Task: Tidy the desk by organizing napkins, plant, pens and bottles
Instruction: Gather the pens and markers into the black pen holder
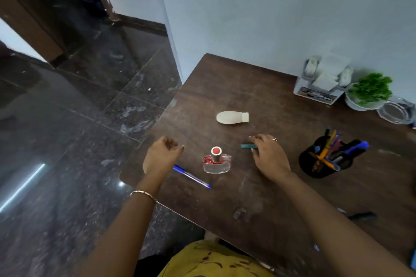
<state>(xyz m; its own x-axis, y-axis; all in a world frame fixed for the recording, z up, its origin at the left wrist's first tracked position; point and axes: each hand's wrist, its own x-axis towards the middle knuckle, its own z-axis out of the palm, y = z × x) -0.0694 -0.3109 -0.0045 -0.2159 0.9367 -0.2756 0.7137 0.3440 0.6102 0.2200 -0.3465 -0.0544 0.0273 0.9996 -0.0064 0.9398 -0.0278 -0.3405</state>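
On the brown desk (258, 186) my right hand (269, 155) pinches a short teal pen or marker (248, 146) lying on the wood. My left hand (161, 155) hovers over the desk's left edge, fingers loosely curled, holding nothing. A blue pen (191, 176) lies just right of that hand. A clear perfume bottle with a red cap (216, 161) stands upright between my hands. A white plastic bottle (233, 117) lies on its side farther back. A black mesh pen holder (326, 159) full of pens sits to the right.
At the back right stand a white napkin organizer (322, 81), a green plant in a white pot (368, 94) and a glass ashtray (397, 111). A dark object (362, 216) lies near the front right. The wall runs behind; dark tiled floor lies left.
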